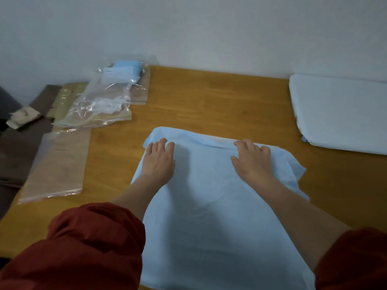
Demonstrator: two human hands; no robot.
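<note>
On the wooden table (209,95) the light blue cloth (209,210) lies spread, its far edge turned over. The left hand (159,160) presses it flat and the right hand (251,159) curls its fingers on that fold. Most of the folding seems left to do.

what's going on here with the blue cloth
A person in red sleeves is working a light blue cloth spread on the wooden table. The left hand presses flat near its far edge; the right hand rests there too, fingers bent at the fold, though a pinch can't be confirmed. Clear plastic bags lie to the left, a white pad to the right.
</note>
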